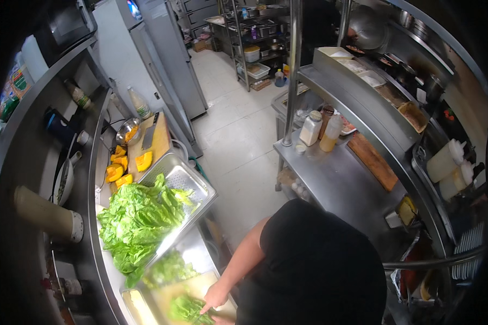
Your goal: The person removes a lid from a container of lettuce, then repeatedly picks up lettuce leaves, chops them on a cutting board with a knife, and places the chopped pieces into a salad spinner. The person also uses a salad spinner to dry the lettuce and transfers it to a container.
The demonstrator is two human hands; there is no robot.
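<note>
At the bottom edge, my right hand (216, 295) is closed around what looks like a knife, its index finger stretched towards the blade. The blade is mostly hidden among green lettuce leaves (185, 308) on a pale cutting board (203, 283). Only a small part of my left hand (224, 321) shows, low beside the lettuce; its grip is hidden. Loose, blurred lettuce pieces (171, 267) lie at the board's upper side. Above them, a large heap of whole lettuce leaves (140, 219) spills over a perforated steel pan (201, 183).
Pumpkin pieces (114, 172), a steel bowl (128, 132) and a cleaver (149, 132) on a yellow board (162, 134) sit farther along the counter. A steel shelf (95, 195) runs along the left. Behind me stands a steel table (329, 178) with bottles and a wooden board (372, 162).
</note>
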